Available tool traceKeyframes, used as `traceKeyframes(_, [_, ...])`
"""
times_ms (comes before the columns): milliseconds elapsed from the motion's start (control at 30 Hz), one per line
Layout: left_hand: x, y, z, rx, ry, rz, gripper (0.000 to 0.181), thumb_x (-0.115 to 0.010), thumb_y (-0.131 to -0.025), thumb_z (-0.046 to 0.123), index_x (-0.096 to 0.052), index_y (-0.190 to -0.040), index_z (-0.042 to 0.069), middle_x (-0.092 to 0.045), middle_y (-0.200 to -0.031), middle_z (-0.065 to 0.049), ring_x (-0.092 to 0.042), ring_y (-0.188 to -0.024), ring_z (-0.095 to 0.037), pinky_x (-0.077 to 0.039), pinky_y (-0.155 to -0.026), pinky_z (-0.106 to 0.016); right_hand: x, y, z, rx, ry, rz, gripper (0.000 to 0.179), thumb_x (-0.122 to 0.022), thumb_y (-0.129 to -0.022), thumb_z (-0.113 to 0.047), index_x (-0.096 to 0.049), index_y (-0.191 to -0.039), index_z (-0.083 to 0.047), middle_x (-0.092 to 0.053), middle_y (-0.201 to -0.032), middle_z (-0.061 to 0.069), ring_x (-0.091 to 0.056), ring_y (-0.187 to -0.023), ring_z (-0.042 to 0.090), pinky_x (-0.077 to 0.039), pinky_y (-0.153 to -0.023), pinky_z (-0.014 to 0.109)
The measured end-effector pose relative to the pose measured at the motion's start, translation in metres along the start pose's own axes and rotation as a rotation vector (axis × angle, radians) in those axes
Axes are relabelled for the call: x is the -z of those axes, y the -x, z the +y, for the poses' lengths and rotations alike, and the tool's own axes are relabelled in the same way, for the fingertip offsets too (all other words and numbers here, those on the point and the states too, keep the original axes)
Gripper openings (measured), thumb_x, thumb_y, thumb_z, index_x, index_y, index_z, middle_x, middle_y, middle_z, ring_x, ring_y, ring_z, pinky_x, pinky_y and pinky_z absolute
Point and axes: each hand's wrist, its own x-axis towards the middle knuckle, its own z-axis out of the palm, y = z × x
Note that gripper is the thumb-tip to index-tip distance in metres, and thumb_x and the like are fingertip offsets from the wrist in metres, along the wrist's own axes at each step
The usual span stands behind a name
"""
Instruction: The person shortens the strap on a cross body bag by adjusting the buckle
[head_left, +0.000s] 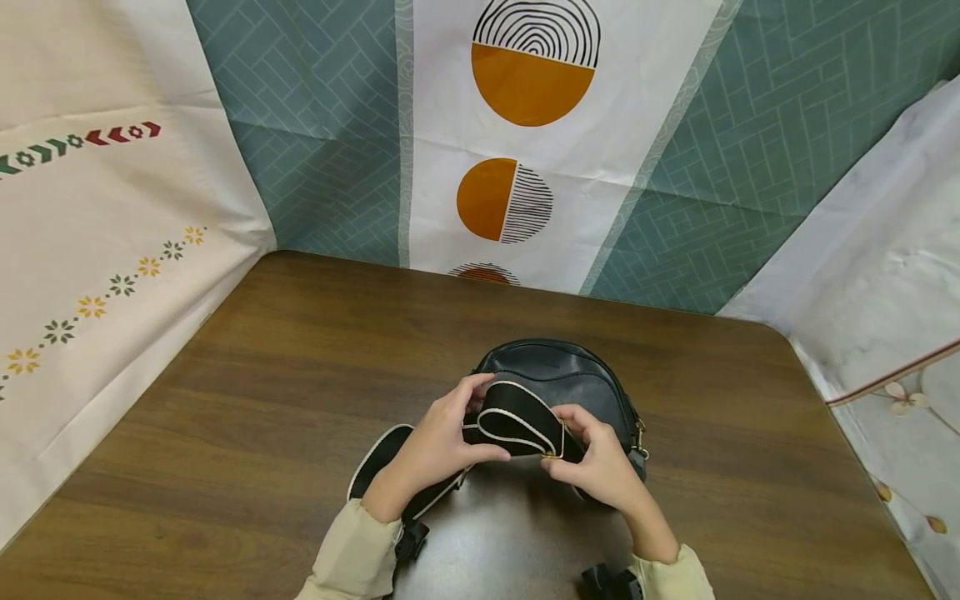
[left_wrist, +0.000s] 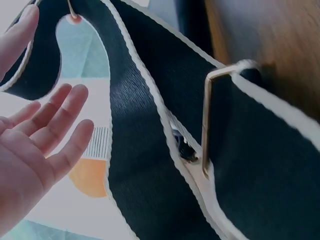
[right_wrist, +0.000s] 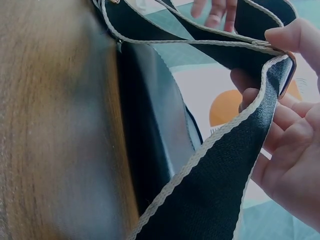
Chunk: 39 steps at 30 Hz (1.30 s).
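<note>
A black shoulder bag (head_left: 558, 362) sits on the table with its wide black strap (head_left: 517, 408), edged in white, raised in front of it. My right hand (head_left: 596, 458) pinches the strap at a gold-coloured slider buckle (head_left: 555, 454), thumb on one side and fingers on the other. Around the other side of the strap's loop is my left hand (head_left: 431, 442). In the left wrist view its fingers (left_wrist: 65, 120) are spread and fairly straight, apart from the strap, while its thumb is near the loop. A second gold-coloured metal ring (left_wrist: 206, 120) crosses the strap there.
A brown wooden table (head_left: 262, 400) lies under the bag. Patterned cloth (head_left: 315, 150) hangs behind the table, with white cloths (head_left: 90, 208) at the sides. More strap (head_left: 382, 454) trails beneath my left forearm. A metal clasp (head_left: 641, 442) is at the bag's right side.
</note>
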Motion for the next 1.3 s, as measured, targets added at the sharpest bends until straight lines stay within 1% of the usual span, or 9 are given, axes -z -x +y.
traceKeyframes(133, [0.002, 0.003, -0.003, 0.022, -0.011, 0.0, 0.075, -0.082, -0.061, 0.02, -0.043, -0.122, 0.001, -0.053, -0.104, -0.004, -0.052, -0.084, -0.014, -0.045, -0.076, -0.032, -0.001, 0.002, 0.02, -0.008, -0.03, -0.012, 0.044, -0.069, -0.066, 0.006, -0.053, -0.106, -0.001, -0.064, -0.09, 0.008, -0.055, -0.068, 0.011, -0.046, -0.058, 0.032])
traceKeyframes(233, [0.003, 0.006, -0.006, 0.033, -0.042, 0.002, 0.065, -0.082, -0.061, 0.02, -0.048, -0.114, 0.004, -0.054, -0.104, -0.003, -0.051, -0.08, -0.013, -0.045, -0.073, -0.031, 0.0, 0.002, 0.021, -0.021, -0.044, -0.028, 0.046, -0.069, -0.066, 0.008, -0.052, -0.108, -0.001, -0.064, -0.093, 0.009, -0.056, -0.07, 0.01, -0.047, -0.06, 0.033])
traceKeyframes(367, [0.005, 0.008, -0.008, 0.045, -0.072, -0.025, 0.053, -0.082, -0.062, 0.018, -0.052, -0.104, 0.006, -0.056, -0.099, -0.003, -0.05, -0.077, -0.014, -0.044, -0.07, -0.03, -0.001, 0.002, 0.024, -0.017, -0.052, -0.036, 0.047, -0.067, -0.065, 0.013, -0.051, -0.108, 0.003, -0.063, -0.093, 0.013, -0.056, -0.072, 0.01, -0.047, -0.062, 0.031])
traceKeyframes(533, [0.006, 0.011, -0.011, 0.082, -0.144, -0.06, 0.05, -0.083, -0.06, 0.021, -0.055, -0.1, 0.007, -0.055, -0.094, 0.0, -0.047, -0.079, -0.015, -0.042, -0.069, -0.029, 0.0, 0.002, 0.023, -0.02, -0.07, -0.037, 0.045, -0.067, -0.066, 0.011, -0.051, -0.107, 0.002, -0.063, -0.093, 0.012, -0.056, -0.072, 0.01, -0.046, -0.062, 0.028])
traceKeyframes(600, [0.005, 0.011, -0.012, 0.084, -0.181, -0.065, 0.05, -0.083, -0.059, 0.022, -0.055, -0.098, 0.008, -0.054, -0.092, 0.0, -0.046, -0.081, -0.014, -0.041, -0.071, -0.031, 0.001, 0.002, 0.023, -0.022, -0.086, -0.038, 0.044, -0.068, -0.068, 0.009, -0.051, -0.108, 0.001, -0.063, -0.093, 0.011, -0.057, -0.072, 0.01, -0.047, -0.063, 0.028])
traceKeyframes(867, [-0.001, 0.009, -0.017, 0.013, -0.285, -0.101, 0.051, -0.084, -0.054, 0.022, -0.054, -0.094, 0.01, -0.054, -0.091, 0.003, -0.046, -0.086, -0.014, -0.036, -0.077, -0.035, 0.001, 0.002, 0.027, -0.017, -0.138, -0.032, 0.041, -0.068, -0.071, 0.006, -0.051, -0.108, 0.002, -0.063, -0.094, 0.013, -0.058, -0.075, 0.011, -0.047, -0.065, 0.025])
traceKeyframes(1067, [-0.004, 0.008, -0.017, -0.03, -0.368, -0.117, 0.057, -0.085, -0.051, 0.02, -0.053, -0.098, 0.011, -0.053, -0.091, 0.003, -0.046, -0.087, -0.015, -0.034, -0.076, -0.035, 0.001, 0.002, 0.027, -0.035, -0.164, -0.027, 0.04, -0.067, -0.072, 0.006, -0.051, -0.108, 0.003, -0.064, -0.095, 0.006, -0.058, -0.078, 0.011, -0.046, -0.066, 0.025])
traceKeyframes(1200, [-0.005, 0.007, -0.018, -0.043, -0.371, -0.114, 0.049, -0.082, -0.055, 0.012, -0.053, -0.095, 0.012, -0.051, -0.089, 0.004, -0.045, -0.084, -0.014, -0.034, -0.074, -0.034, 0.002, 0.002, 0.028, -0.042, -0.179, -0.023, 0.04, -0.067, -0.072, 0.006, -0.051, -0.108, 0.003, -0.063, -0.095, -0.001, -0.058, -0.079, 0.012, -0.045, -0.068, 0.024])
traceKeyframes(1300, [-0.004, 0.007, -0.018, -0.046, -0.33, -0.114, 0.04, -0.075, -0.059, 0.002, -0.053, -0.09, 0.012, -0.051, -0.087, 0.004, -0.046, -0.082, -0.013, -0.036, -0.073, -0.033, 0.003, 0.002, 0.028, -0.045, -0.193, -0.022, 0.04, -0.066, -0.072, 0.007, -0.051, -0.108, 0.004, -0.063, -0.094, -0.002, -0.058, -0.079, 0.012, -0.045, -0.069, 0.024])
